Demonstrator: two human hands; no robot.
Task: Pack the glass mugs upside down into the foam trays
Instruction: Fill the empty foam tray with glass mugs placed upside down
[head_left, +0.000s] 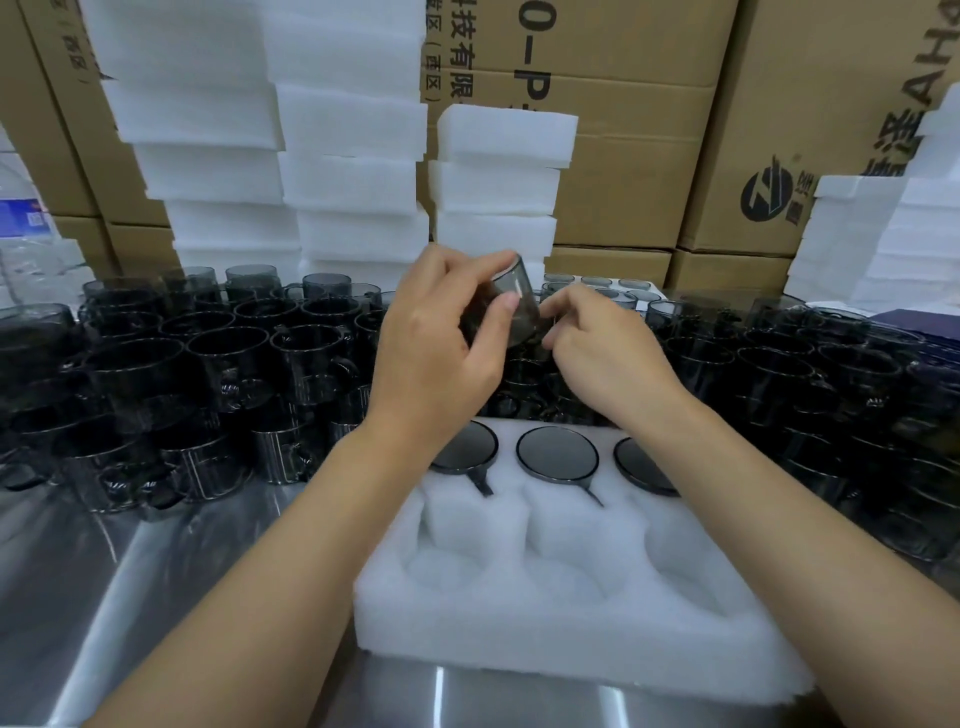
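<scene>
My left hand (436, 338) wraps the mug (511, 304), base tipped up; my right hand (597, 343) pinches its lower side, perhaps the handle, to steer it mouth-down. It hangs beyond the foam tray (545, 629), whose far row holds three inverted mugs (557, 452); near pockets (467, 566) wait.

- The fingers of the left hand (436, 343) cover much of the mug (514, 304); I can't make out its handle.
- The wrist below the right hand (602, 353) covers part of one packed mug (641, 467).
- Beyond both hands, foam stacks (358, 156) block the cartons' (623, 156) lettering.
</scene>
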